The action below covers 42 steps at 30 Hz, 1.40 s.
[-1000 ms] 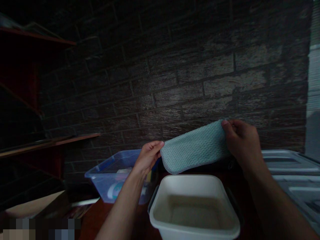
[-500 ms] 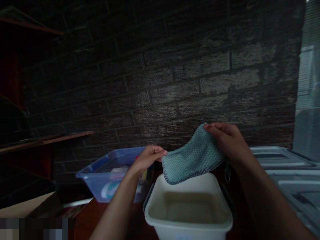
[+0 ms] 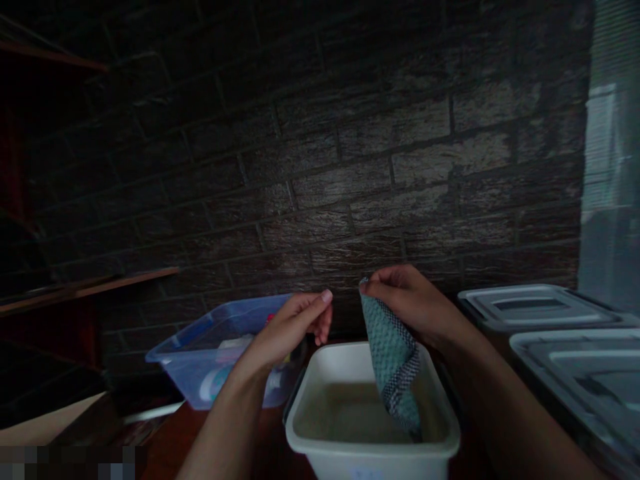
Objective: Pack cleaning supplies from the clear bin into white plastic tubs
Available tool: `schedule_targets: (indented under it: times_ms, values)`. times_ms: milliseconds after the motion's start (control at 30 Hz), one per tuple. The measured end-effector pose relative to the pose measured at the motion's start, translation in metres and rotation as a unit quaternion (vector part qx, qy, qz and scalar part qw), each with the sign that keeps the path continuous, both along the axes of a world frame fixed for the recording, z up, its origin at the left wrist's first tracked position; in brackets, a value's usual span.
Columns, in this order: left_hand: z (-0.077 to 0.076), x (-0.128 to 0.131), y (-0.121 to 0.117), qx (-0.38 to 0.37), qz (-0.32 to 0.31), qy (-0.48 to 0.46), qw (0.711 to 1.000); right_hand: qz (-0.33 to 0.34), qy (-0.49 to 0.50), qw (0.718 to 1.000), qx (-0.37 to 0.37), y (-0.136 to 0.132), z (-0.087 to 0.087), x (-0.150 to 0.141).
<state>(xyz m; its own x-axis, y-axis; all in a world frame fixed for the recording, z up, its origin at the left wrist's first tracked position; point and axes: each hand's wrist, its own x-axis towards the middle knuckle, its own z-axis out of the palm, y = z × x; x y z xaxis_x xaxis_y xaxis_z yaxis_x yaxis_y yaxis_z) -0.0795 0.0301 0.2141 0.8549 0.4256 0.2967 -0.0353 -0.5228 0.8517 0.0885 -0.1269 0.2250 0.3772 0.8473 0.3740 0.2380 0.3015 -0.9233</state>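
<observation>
My right hand [image 3: 410, 303] pinches the top corner of a teal waffle-weave cloth [image 3: 395, 363]. The cloth hangs straight down, and its lower end dips into a white plastic tub [image 3: 370, 450] right in front of me. My left hand [image 3: 290, 327] hovers just left of the cloth, above the tub's left rim. Its fingers are loosely extended and hold nothing.
A clear blue plastic bin [image 3: 200, 353] with several items inside stands left of the tub. Two grey lidded containers [image 3: 530, 307] sit at the right. A dark brick wall [image 3: 325, 153] is close behind, and wooden shelves [image 3: 90, 287] run along the left.
My left hand has let go of the cloth. My right hand has moved left and down, so the cloth now hangs from it into the white tub instead of being stretched between both hands.
</observation>
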Motion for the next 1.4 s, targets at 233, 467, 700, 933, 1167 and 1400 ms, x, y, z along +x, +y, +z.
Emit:
schedule_targets:
  times_ms: [233, 467, 700, 933, 1167, 1400]
  values:
    - [-0.002, -0.003, -0.038, 0.016, -0.076, 0.015, 0.997, 0.134, -0.026, 0.988, -0.077, 0.011, -0.006, -0.013]
    - [0.002, -0.004, -0.029, 0.118, -0.044, 0.051, 0.991, 0.197, -0.003, 0.975, -0.099, 0.006, -0.005, -0.011]
    - [0.004, -0.023, -0.015, 0.008, -0.009, 0.060, 0.998, 0.120, -0.162, 0.979, 0.046, 0.021, -0.025, 0.006]
    - [0.007, -0.030, -0.012, 0.024, 0.001, -0.006, 1.000, 0.222, -0.262, 0.922, -0.178, 0.026, -0.044, 0.021]
    - [0.014, -0.030, 0.022, 0.163, 0.110, -0.122, 0.973, 0.192, -0.191, 0.938, -0.216, 0.006, -0.040, 0.047]
    - [0.010, -0.027, 0.053, 0.163, 0.204, -0.193, 0.946, 0.017, 0.051, 0.998, -0.031, -0.002, -0.039, 0.041]
